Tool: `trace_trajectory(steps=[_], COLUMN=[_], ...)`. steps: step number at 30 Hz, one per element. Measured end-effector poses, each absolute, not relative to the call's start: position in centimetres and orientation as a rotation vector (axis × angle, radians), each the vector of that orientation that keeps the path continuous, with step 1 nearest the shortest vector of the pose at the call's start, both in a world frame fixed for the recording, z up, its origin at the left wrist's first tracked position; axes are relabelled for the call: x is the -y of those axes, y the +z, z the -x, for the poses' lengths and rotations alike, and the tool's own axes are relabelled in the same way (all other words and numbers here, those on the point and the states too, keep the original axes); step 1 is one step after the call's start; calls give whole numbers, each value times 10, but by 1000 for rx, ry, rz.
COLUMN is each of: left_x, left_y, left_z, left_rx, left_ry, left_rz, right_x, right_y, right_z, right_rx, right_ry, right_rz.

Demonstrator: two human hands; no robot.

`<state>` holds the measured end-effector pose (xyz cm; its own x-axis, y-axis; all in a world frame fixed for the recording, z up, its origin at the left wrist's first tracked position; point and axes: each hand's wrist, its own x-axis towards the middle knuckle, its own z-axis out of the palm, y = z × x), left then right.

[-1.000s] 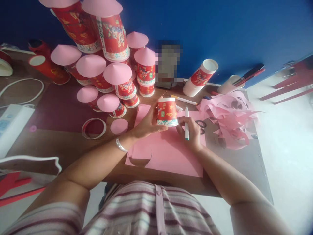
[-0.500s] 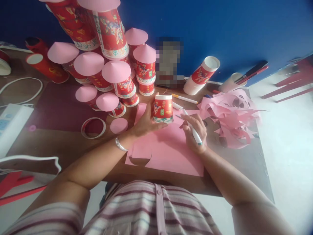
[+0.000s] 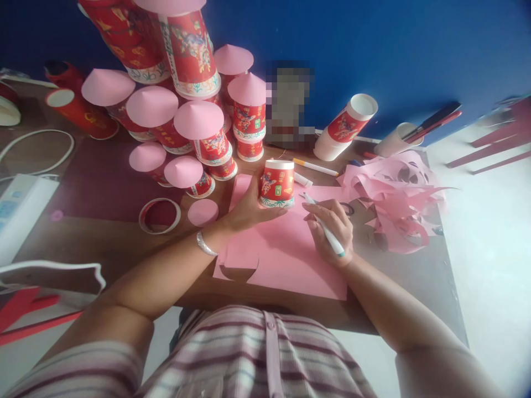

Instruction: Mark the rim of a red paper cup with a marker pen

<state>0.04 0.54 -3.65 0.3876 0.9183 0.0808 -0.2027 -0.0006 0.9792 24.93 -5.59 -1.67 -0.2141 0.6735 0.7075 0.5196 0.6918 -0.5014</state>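
My left hand (image 3: 249,209) is closed round a red paper cup (image 3: 277,182), held bottom-up above pink paper. Green drawn marks run along the white band at its lower edge. In my right hand (image 3: 331,228) is a white marker pen (image 3: 332,239) with a green end, its tip pointing up and left, a little apart from the cup. Beneath both hands lies a sheet of pink paper (image 3: 302,260). Scissors (image 3: 347,209) lie partly hidden behind my right hand. A white marker (image 3: 302,179) and a yellow-and-white marker (image 3: 316,167) rest behind the cup.
Several red cups topped with pink paper cones (image 3: 198,120) stand stacked at the left. Pink paper scraps (image 3: 398,188) pile up on the right, below a pen cup (image 3: 394,141). A stack of paper cups (image 3: 346,127) leans by the blue wall. A tape roll (image 3: 160,215) lies left.
My right hand has shifted the marker's tip slightly away from the cup, and its fingers have moved along the pen. The cup stays in my left hand, turned slightly.
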Motion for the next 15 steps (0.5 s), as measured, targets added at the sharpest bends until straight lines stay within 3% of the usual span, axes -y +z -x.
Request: trace_trajectory(steps=[15], left_x=[-2], left_y=[-22], left_z=[-5], left_rx=[-755], left_ry=[976], left_rz=[-1247], right_x=[65], right_y=[-16], right_z=[-242], right_rx=[1889], right_ry=[166], right_rz=[940])
